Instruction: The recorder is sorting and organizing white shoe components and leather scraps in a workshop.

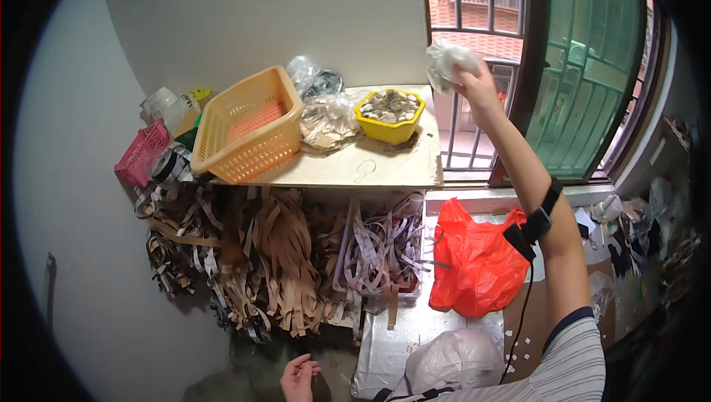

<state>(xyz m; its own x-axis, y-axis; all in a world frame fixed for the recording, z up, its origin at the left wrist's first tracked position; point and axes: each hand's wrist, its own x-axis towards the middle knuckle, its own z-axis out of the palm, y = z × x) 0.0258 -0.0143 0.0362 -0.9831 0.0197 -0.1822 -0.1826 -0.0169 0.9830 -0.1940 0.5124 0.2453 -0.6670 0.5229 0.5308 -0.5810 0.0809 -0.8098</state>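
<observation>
My right hand (474, 82) is raised far out at the edge of the window opening, its fingers closed round a crumpled white cloth (447, 63). The cloth covers the corner where the wall meets the window frame. Down at the lower middle, my left hand (299, 377) is loosely curled with nothing in it. A yellow flowerpot (389, 129) with soil and pale stones stands on the wooden shelf (348, 172), below and left of the cloth. Beside the pot lies a clear plastic bag (326, 124) of pale brown pieces.
An orange basket (252, 128) leans on the shelf, with a pink basket (143, 151) farther left. Brown strips (278, 268) hang below, beside a bin (381, 254) of pale strips. A red plastic bag (478, 261) sits under the barred window. A green sliding pane (585, 68) stands right.
</observation>
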